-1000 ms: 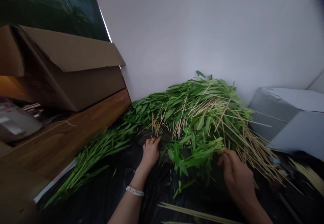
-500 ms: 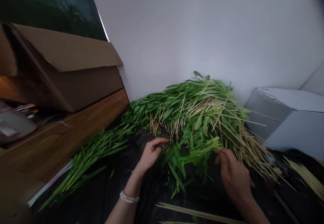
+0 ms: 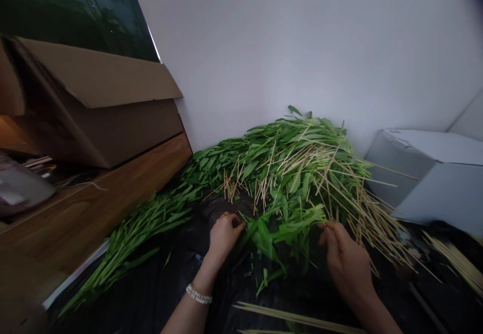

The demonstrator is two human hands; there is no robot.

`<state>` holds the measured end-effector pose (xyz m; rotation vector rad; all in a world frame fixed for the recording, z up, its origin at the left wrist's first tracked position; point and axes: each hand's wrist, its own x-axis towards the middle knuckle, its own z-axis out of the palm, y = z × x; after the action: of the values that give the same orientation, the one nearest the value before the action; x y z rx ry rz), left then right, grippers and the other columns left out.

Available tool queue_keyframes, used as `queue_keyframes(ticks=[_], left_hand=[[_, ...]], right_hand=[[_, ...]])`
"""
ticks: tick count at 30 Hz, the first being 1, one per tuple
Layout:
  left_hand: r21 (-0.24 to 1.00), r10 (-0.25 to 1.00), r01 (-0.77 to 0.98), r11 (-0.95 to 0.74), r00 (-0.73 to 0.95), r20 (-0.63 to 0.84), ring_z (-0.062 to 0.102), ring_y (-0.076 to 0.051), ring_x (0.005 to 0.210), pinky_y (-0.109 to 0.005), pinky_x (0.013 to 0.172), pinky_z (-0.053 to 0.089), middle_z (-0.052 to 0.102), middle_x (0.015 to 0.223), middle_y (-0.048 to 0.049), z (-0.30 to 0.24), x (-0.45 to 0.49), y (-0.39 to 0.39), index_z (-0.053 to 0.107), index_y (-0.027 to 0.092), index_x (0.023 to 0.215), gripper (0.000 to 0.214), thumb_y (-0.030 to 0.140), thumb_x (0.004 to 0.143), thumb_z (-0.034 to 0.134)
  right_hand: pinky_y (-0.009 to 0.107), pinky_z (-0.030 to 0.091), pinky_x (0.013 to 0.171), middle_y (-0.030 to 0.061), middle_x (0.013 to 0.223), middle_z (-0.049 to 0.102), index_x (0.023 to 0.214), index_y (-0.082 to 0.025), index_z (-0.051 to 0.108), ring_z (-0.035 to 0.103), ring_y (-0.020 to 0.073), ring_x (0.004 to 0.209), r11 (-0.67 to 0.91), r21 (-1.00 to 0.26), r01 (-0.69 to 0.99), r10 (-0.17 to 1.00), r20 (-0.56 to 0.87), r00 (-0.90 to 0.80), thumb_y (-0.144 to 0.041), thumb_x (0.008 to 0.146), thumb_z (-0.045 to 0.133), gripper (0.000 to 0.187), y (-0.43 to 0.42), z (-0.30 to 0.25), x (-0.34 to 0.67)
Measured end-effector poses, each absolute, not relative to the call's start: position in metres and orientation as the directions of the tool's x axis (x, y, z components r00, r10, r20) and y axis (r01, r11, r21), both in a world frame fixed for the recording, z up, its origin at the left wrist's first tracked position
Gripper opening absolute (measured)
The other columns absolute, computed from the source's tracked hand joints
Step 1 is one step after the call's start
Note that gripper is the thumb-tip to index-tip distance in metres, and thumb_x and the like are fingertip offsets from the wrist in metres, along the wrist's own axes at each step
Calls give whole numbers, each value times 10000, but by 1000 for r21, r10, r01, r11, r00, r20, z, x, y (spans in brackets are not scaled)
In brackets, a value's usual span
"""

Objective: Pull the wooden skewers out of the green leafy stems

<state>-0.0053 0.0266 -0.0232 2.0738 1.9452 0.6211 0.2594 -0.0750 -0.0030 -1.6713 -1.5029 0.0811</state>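
The bunch of greens [image 3: 287, 228] lay across the middle of the black sheet [image 3: 151, 294], at the near foot of the big heap of leafy stalks [image 3: 294, 173], with its leaves pointing left and its pale stems running off to the right. The left hand [image 3: 223, 234], a beaded bracelet [image 3: 198, 295] on its wrist, was curled in on itself against the leafy end; from where I stood I could not tell whether any leaf was caught inside it. The right hand [image 3: 345, 263] had its fingers bent and pressed together, pinching the bunch at the stem end.

The heap rose behind both hands toward the far edge of the sheet, against the white wall. A thinner row of greens [image 3: 139, 233] trailed along the sheet's left edge, beside a wooden ledge [image 3: 113, 193] that carried an open cardboard box [image 3: 113, 107]. A few bare stalks [image 3: 294, 318] lay at the near edge, and more [image 3: 456, 263] at the right edge, below a white box [image 3: 433, 173].
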Motion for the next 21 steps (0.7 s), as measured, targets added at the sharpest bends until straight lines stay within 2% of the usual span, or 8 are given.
queue_keyframes(ticks=[2, 6, 9, 13, 15, 18, 21], left_hand=[[462, 993, 883, -76, 24, 118, 612, -180, 779, -240, 625, 366, 669, 849, -44, -23, -4, 26, 692, 208, 771, 102, 284, 766, 625], [486, 994, 871, -66, 14, 111, 614, -179, 786, -237, 635, 369, 677, 852, -45, -24, -3, 27, 696, 210, 774, 168, 362, 772, 626], [493, 993, 867, -74, 19, 117, 609, -166, 783, -229, 641, 371, 673, 844, -30, -25, -3, 29, 695, 214, 770, 100, 293, 761, 634], [544, 981, 833, -103, -5, 194, 605, -151, 772, -229, 659, 379, 665, 853, -21, -24, -3, 30, 683, 214, 827, 156, 290, 836, 547], [516, 974, 850, -104, -16, 224, 607, -160, 777, -239, 654, 377, 659, 853, -27, -24, -3, 29, 679, 215, 838, 209, 342, 863, 514], [435, 976, 897, -80, -18, 218, 608, -187, 814, -250, 633, 365, 652, 857, -38, -26, -1, 27, 677, 215, 806, 227, 405, 831, 555], [410, 986, 911, -50, -21, 166, 605, -188, 814, -245, 607, 351, 650, 857, -34, -29, 0, 27, 674, 218, 778, 173, 381, 782, 614]], right_hand=[[244, 422, 572, -25, 669, 598, 952, -229, 556, 593, 136, 555, 121, -620, 775, 837, 484, 257, -374, 948, 318, 279, -75, -3, 259], [237, 431, 577, -22, 669, 596, 936, -224, 554, 601, 137, 577, 155, -622, 767, 825, 509, 246, -364, 946, 328, 266, -75, -2, 258], [226, 427, 560, -29, 668, 591, 939, -224, 552, 583, 125, 552, 177, -630, 756, 823, 516, 238, -356, 948, 331, 257, -76, 1, 258], [220, 419, 526, -37, 642, 576, 931, -224, 547, 547, 116, 502, 210, -663, 719, 825, 515, 234, -364, 948, 328, 261, -80, 4, 256], [221, 421, 524, -30, 645, 584, 876, -224, 541, 555, 120, 510, 215, -679, 702, 824, 512, 242, -369, 946, 325, 270, -82, 5, 255], [224, 421, 519, -23, 639, 590, 789, -227, 526, 561, 124, 509, 210, -673, 709, 828, 508, 237, -373, 942, 326, 291, -84, 6, 253], [222, 413, 504, -27, 609, 575, 766, -229, 522, 561, 126, 500, 217, -659, 720, 828, 515, 222, -369, 938, 330, 293, -85, 7, 252]])
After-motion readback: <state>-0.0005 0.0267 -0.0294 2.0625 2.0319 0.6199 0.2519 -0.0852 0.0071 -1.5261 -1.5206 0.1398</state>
